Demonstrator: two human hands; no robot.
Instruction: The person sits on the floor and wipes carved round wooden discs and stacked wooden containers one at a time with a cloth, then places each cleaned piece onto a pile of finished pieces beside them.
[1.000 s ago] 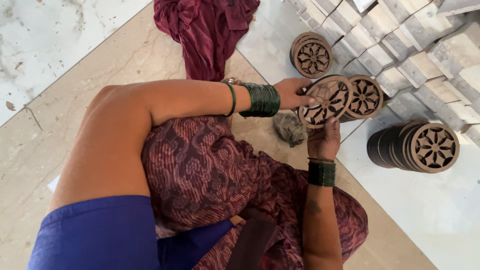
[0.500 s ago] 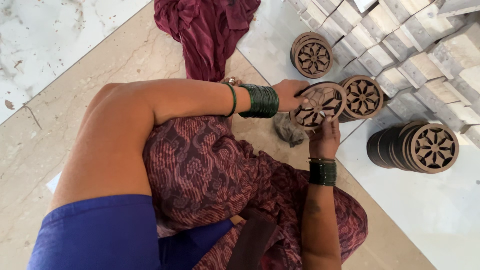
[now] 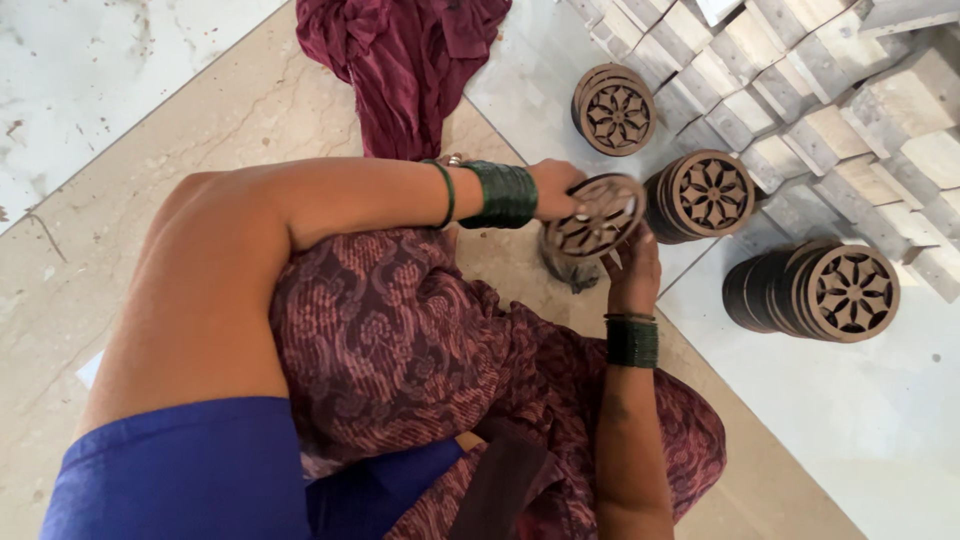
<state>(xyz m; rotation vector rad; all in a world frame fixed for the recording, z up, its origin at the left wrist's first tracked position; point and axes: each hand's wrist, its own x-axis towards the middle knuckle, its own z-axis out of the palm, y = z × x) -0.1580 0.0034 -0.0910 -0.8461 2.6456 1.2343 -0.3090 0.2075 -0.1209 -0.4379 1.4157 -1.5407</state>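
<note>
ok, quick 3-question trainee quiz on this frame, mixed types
1. True or false: both hands touch the carved disc.
2. How many disc stacks lie on the floor? A) one B) three C) five
3. Fill in: the maroon cloth lies on the ____.

Key:
1. True: left hand on top, right hand beneath.
2. B: stacks at.
3. floor.

Disc stacks [image 3: 835, 292], blocks [image 3: 830, 130] on floor [image 3: 150, 200]
</note>
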